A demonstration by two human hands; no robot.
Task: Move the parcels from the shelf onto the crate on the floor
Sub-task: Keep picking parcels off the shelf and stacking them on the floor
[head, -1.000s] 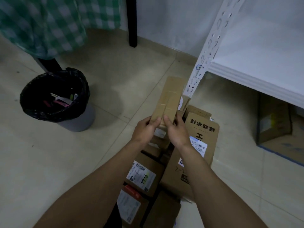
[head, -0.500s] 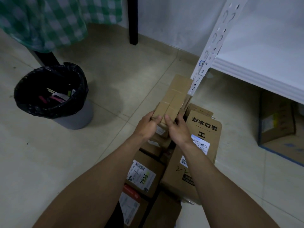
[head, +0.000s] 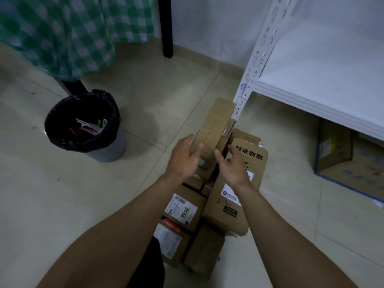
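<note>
Loosely open, my left hand and right hand flank a long cardboard parcel atop the pile; black bin at ten o'clock.

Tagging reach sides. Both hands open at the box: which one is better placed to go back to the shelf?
Right, probably. The right hand is open on the shelf side of the box; the left hand, also open, is on the far side and would have to cross the box.
</note>
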